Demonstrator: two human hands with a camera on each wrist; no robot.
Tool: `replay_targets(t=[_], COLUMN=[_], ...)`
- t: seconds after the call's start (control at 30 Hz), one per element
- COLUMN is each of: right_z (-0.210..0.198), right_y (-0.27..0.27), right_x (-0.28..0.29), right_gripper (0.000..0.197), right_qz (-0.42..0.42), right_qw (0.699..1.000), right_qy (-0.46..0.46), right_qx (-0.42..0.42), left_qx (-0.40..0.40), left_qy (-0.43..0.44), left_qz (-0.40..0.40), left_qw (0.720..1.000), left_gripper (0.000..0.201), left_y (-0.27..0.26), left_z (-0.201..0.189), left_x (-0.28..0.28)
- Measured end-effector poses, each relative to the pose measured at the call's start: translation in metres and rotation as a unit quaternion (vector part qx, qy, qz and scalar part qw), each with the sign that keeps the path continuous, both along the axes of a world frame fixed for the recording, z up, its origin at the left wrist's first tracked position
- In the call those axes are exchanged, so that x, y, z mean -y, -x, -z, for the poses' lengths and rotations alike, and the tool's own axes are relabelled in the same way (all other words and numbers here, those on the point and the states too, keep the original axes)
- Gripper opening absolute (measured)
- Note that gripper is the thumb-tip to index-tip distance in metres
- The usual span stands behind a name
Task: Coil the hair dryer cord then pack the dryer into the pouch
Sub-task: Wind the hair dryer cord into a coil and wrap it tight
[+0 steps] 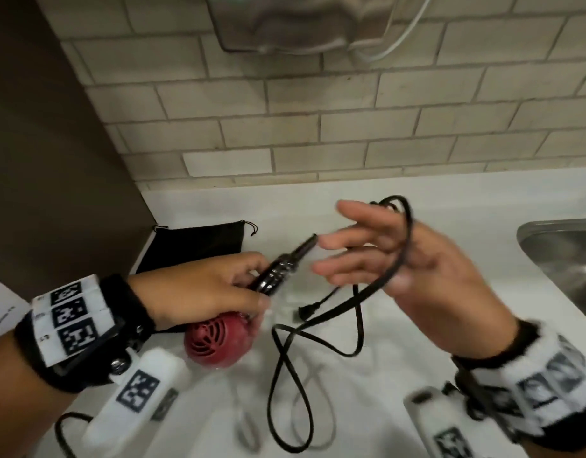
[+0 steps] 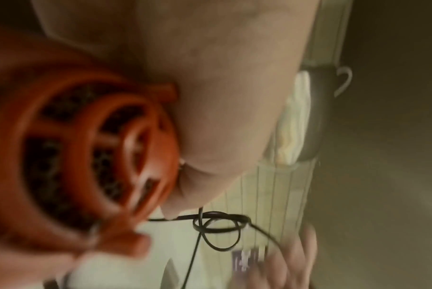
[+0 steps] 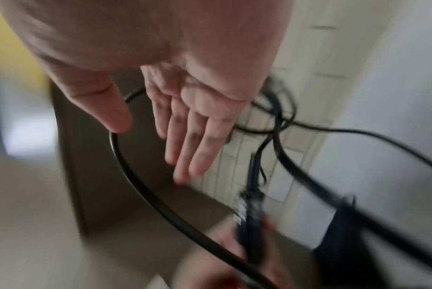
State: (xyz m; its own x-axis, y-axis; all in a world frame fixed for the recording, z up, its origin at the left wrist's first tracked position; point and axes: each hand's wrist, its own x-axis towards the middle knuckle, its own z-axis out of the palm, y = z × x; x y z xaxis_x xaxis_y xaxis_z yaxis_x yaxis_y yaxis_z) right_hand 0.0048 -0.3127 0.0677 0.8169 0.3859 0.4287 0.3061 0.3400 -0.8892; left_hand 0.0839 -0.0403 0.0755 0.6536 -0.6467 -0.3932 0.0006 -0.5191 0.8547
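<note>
Cord [image 1: 392,276] loops are draping over the open right hand [image 1: 400,259], sliding off likely; left hand [image 1: 199,289] is gripping the red hair dryer [image 1: 215,338] just before the black pouch [image 1: 192,246] on the surface [image 1: 417,342].

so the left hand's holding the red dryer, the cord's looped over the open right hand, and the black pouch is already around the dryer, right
Not quite: the black pouch lies flat on the counter behind the left hand, not around the red dryer, as the head view shows. The cord does loop over the open right hand.
</note>
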Motion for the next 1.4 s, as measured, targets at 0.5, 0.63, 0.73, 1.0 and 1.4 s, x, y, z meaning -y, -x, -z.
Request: replay_targets(t=[0.5,0.63,0.73,1.0,1.4], right_z=[0.029,-0.002,-0.038,-0.061,-0.053], right_y=[-0.014,-0.017,-0.008,-0.019,-0.047], right_x=[0.144,0.109,0.058,-0.020,0.009], right_gripper=[0.033,0.060,0.041,0.049,0.022], right_qz=[0.450,0.454,0.437,0.148,0.162], right_qw=[0.755,0.788,0.808,0.867,0.960], right_qy=[0.476,0.408,0.351,0.475,0.140], right_qx=[0.022,0.077,0.183,0.013,-0.183], left_qx=[-0.105,-0.108,-0.101,-0.069,0.054], left_qy=[0.252,0.254,0.234,0.235,0.164], left_qz=[-0.082,-0.095,-0.071,-0.087,-0.185], left_qw=[0.958,0.956,0.964,0.966,0.967], left_gripper=[0.026,0.038,0.042,0.032,0.046], left_y=[0.040,0.045,0.049,0.059,0.074], left_z=[-0.009,-0.012,-0.018,-0.023,-0.038], left_x=[-0.048,-0.038,-0.026,-0.016,-0.030])
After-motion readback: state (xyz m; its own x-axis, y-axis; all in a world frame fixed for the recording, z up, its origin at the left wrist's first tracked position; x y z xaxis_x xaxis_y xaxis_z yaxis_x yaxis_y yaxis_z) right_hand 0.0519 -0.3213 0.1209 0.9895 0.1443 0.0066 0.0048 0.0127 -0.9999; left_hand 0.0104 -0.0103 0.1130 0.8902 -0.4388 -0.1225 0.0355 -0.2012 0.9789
